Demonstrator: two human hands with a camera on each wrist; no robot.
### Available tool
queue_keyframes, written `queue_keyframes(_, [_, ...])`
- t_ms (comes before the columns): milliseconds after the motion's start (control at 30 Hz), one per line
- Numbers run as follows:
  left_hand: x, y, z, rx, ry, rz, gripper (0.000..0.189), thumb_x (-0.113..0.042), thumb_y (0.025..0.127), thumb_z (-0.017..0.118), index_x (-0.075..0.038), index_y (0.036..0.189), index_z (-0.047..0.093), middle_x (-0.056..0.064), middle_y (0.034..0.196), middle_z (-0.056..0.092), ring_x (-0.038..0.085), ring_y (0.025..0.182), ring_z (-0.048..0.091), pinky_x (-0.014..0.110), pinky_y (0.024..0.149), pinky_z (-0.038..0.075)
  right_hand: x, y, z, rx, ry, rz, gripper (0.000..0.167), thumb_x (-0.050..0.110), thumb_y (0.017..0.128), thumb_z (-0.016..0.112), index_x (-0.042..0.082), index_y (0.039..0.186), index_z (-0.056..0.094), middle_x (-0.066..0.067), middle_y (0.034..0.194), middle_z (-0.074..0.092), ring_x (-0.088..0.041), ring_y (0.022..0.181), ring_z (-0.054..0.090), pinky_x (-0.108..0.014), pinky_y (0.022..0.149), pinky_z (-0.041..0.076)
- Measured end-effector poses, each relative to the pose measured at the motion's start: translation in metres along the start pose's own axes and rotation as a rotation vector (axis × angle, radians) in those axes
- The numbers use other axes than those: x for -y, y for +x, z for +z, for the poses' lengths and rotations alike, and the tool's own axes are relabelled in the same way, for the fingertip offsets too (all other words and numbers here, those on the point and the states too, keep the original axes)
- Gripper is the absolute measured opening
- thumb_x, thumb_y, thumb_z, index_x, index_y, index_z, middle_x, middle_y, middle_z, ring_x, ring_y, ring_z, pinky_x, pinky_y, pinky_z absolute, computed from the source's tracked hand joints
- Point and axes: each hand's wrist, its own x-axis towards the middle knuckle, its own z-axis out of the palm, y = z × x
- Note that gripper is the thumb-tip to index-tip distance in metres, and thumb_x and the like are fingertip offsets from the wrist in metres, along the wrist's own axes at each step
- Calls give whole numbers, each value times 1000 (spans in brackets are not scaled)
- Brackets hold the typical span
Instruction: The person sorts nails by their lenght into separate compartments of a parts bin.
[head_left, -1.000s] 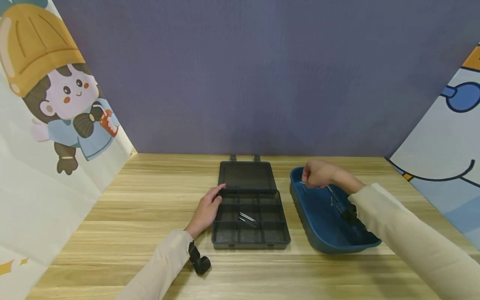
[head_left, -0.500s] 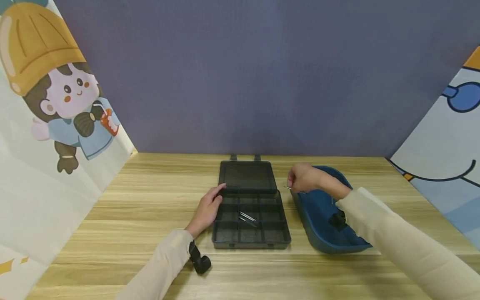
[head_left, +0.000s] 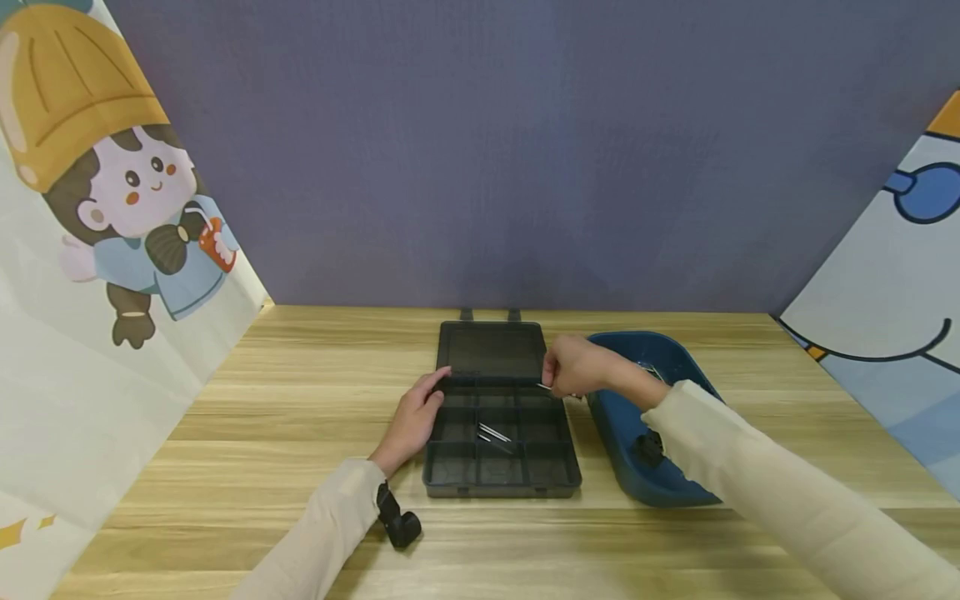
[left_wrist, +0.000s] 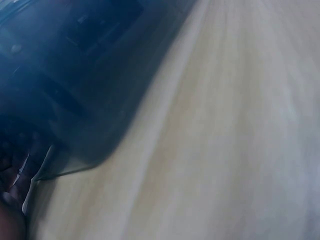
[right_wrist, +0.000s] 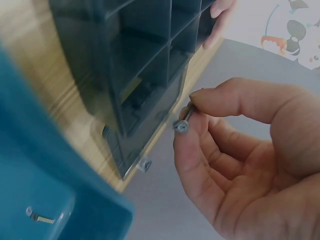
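My left hand (head_left: pixel 412 417) rests with its fingers along the left edge of a dark see-through compartment box (head_left: pixel 504 492), its forefinger reaching the hinge side. The box's lid (head_left: pixel 492 350) lies folded back. Several thin silvery pieces (head_left: pixel 495 433) lie in the middle compartment. Over the box's far right corner, my right hand (head_left: pixel 581 367) pinches a metal screw (right_wrist: pixel 181 125) between thumb and fingertips. The right wrist view shows the screw's cross-slotted head; the fingers hide part of its shank. The left wrist view is blurred, showing a box corner (left_wrist: pixel 95 155).
A blue tub (head_left: pixel 637 492) stands right of the box, under the right forearm. A loose screw (right_wrist: pixel 41 218) lies inside it, with more thin metal pieces (head_left: pixel 649 369) toward its far end. Behind the wooden table (head_left: pixel 300 375) rises a grey-purple panel (head_left: pixel 480 150).
My right hand has moved left from inside the blue tub, past its rim, to the box's far right corner, carrying the screw. My left hand has stayed in place.
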Motion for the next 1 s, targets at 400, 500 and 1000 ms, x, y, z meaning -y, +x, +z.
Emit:
queue_keyframes(400, [1, 0, 1, 6, 1, -11, 41, -6, 98, 41, -2, 138, 48, 15, 138, 52, 32, 134, 41, 50, 109, 33, 25, 12, 17, 12, 18, -45, 13, -5, 80, 59, 7, 82, 66, 1, 55, 53, -9, 44, 43, -23, 48, 40])
queue_keyframes(500, [1, 0, 1, -3, 6, 3, 40, -5, 98, 42, -2, 137, 49, 15, 137, 52, 33, 134, 42, 51, 109, 33, 31, 15, 20, 4, -5, -45, 13, -4, 80, 60, 7, 83, 67, 1, 56, 56, -9, 44, 45, -22, 49, 41])
queue_keyframes(1000, [-1, -1, 0, -6, 5, 12, 41, -3, 97, 42, 0, 137, 48, 17, 137, 52, 34, 134, 41, 51, 109, 32, 47, 27, 40, 15, 9, -32, 8, -2, 80, 64, 4, 83, 69, -1, 66, 61, -10, 48, 53, -23, 48, 48])
